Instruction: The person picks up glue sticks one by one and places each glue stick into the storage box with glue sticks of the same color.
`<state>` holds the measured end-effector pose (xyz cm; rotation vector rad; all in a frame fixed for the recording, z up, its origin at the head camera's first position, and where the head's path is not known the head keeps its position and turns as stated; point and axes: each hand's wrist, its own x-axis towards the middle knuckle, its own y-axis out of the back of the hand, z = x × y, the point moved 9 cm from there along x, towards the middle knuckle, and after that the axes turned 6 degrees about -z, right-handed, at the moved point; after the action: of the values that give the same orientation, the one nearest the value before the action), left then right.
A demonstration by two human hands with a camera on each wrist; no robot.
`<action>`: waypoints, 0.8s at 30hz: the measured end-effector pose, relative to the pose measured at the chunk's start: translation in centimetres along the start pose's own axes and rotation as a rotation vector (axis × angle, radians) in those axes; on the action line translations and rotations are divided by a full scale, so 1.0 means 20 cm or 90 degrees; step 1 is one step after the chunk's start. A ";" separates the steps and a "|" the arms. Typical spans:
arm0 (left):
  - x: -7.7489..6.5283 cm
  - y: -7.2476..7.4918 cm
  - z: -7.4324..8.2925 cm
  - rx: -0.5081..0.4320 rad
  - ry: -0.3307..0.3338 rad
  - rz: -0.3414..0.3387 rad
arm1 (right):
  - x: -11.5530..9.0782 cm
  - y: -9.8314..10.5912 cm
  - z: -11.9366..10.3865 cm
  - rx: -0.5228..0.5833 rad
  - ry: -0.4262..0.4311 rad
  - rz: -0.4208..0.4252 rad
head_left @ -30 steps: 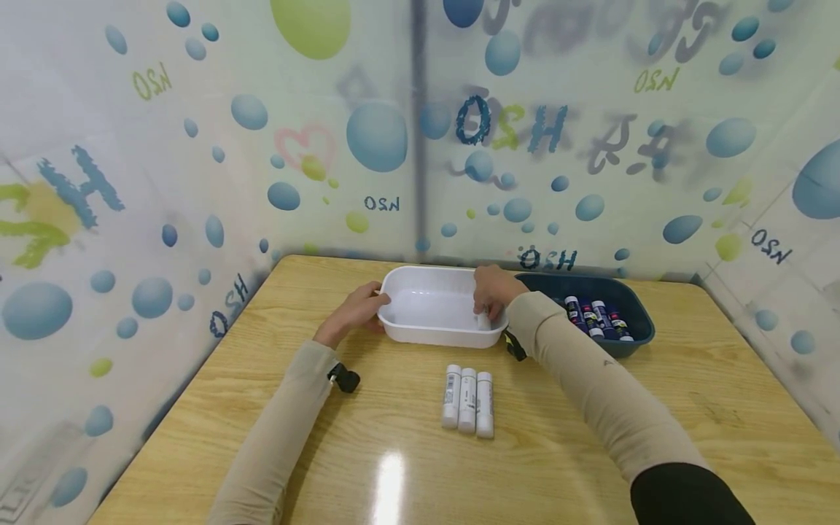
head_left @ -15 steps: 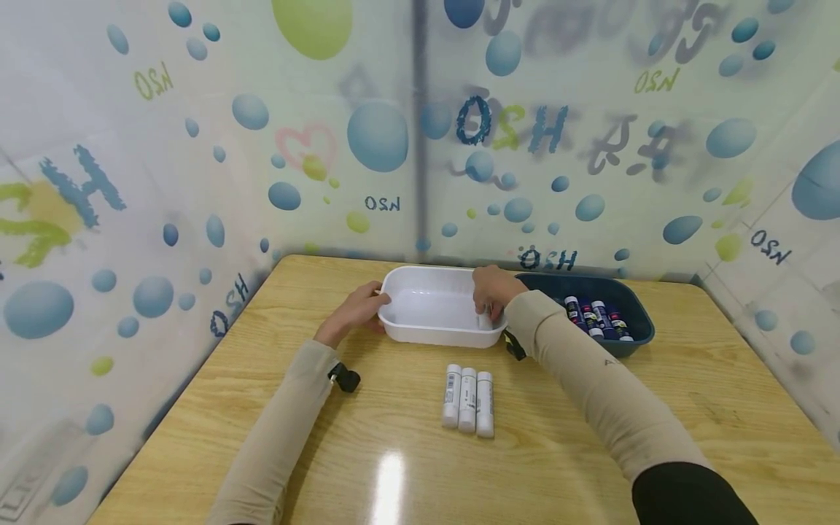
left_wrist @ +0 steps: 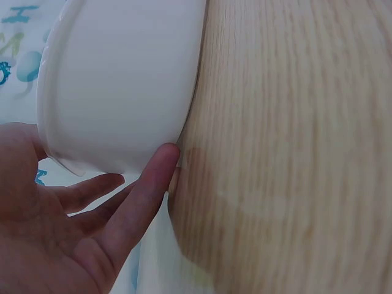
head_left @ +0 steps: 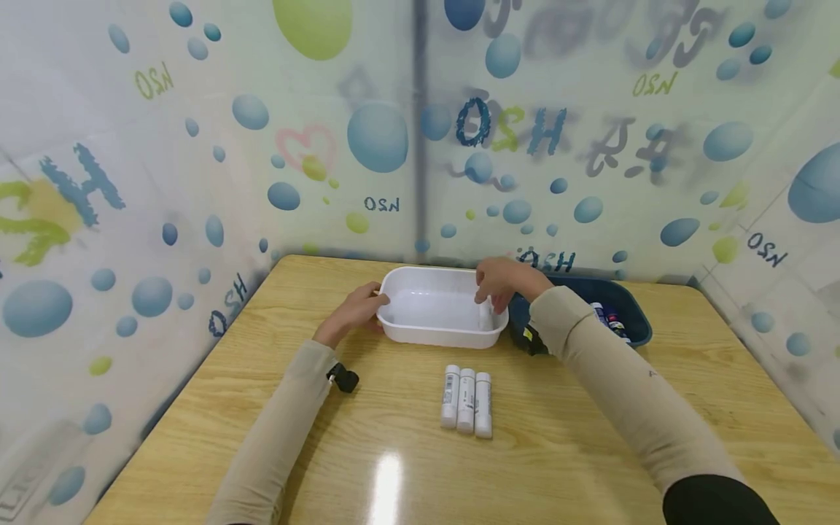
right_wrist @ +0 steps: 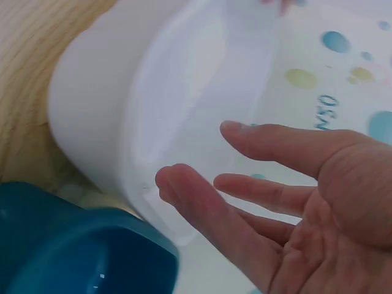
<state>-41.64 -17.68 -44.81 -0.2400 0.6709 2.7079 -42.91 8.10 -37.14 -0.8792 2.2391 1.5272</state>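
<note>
My left hand (head_left: 356, 308) holds the left end of a white plastic basin (head_left: 433, 336), thumb over the rim and fingers along the outer wall. In the left wrist view those fingers (left_wrist: 141, 205) lie against the basin's outside. Over the basin's right end hovers my right hand (head_left: 504, 283), its fingers parted with nothing between them, as the right wrist view confirms. Below it, a white glue stick (head_left: 485, 318) lies inside the basin at the right end. Three white glue sticks (head_left: 466, 401) lie side by side on the table in front of the basin.
A dark blue basin (head_left: 636, 321) stands right beside the white one, partly covered by my right forearm. Several dark-labelled sticks (head_left: 615, 324) lie in it. The wooden table (head_left: 315, 452) meets a patterned curtain (head_left: 367, 240) at the back.
My right hand has let go of the white glue stick, which stays in the white basin, and has risen slightly to the right. The left hand has kept its place on the rim.
</note>
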 end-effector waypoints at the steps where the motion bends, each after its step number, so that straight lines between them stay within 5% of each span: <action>1: 0.00 0.00 0.00 0.001 0.000 0.000 | -0.02 0.01 0.00 0.004 0.011 -0.001; 13: -0.01 0.00 0.01 0.005 -0.005 0.000 | -0.28 0.04 -0.01 0.055 0.154 0.032; 24: 0.00 0.01 0.00 0.016 -0.006 0.002 | -0.45 -0.17 0.05 0.124 0.244 0.024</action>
<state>-41.71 -17.76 -44.79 -0.2202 0.7033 2.7006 -33.88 11.01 -35.05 -1.1530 2.6291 1.2060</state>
